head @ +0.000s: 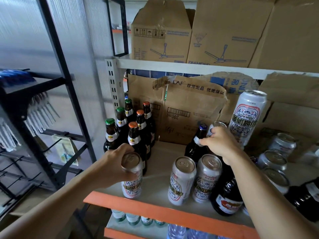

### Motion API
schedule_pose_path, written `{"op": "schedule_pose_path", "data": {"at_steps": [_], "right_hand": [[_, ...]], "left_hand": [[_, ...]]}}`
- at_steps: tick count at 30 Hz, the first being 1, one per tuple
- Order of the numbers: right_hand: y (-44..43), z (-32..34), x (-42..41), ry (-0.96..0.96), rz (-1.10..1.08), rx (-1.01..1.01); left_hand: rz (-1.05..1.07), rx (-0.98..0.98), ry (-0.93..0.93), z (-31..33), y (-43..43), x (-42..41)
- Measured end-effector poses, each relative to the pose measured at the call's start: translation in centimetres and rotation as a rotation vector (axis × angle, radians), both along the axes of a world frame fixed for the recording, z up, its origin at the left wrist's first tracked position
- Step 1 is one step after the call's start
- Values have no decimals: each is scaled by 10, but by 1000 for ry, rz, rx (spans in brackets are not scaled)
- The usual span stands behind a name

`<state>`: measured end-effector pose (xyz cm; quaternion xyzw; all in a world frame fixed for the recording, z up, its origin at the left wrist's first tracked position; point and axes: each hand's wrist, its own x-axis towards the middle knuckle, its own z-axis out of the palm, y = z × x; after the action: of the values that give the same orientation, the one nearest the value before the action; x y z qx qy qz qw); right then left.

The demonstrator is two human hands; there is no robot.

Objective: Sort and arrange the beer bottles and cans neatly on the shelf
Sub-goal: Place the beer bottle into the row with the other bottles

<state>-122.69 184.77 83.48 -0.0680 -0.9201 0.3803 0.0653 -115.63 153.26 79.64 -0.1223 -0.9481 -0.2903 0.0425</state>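
Note:
My left hand point(114, 165) grips a white patterned beer can point(132, 184) near the shelf's point(155, 176) front left. My right hand point(221, 144) grips the top of another white can point(216, 125), next to a dark bottle with a blue cap point(196, 147). Two matching cans point(182, 180) point(207, 176) stand upright at the front middle. Several brown bottles with green and orange caps point(133, 128) stand in two rows at the back left. A tall can point(246, 116) stands upside down behind my right hand. A dark bottle with a red label point(227, 199) stands under my right forearm.
Several silver cans point(276, 156) and a dark bottle point(305, 199) crowd the right side. Worn cardboard boxes point(186, 114) fill the back, with more boxes point(162, 33) on the shelf above. An orange rail point(155, 213) edges the front. A black rack point(57, 107) stands at left.

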Motion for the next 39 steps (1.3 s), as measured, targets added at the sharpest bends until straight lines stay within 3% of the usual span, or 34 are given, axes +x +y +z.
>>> {"op": "schedule_pose_path", "data": {"at_steps": [15, 24, 29, 34, 39], "right_hand": [[4, -18, -25, -78, 10, -76], [-6, -15, -25, -106, -28, -104], [-12, -23, -26, -35, -124, -119], [-17, -22, -24, 40, -148, -199], [-18, -2, -15, 155, -118, -296]], "left_hand": [[91, 49, 3, -4, -30, -2], [79, 41, 114, -14, -33, 3], [121, 20, 276, -5, -30, 7], [33, 85, 453, 15, -11, 15], [-52, 139, 444, 23, 11, 15]]}}
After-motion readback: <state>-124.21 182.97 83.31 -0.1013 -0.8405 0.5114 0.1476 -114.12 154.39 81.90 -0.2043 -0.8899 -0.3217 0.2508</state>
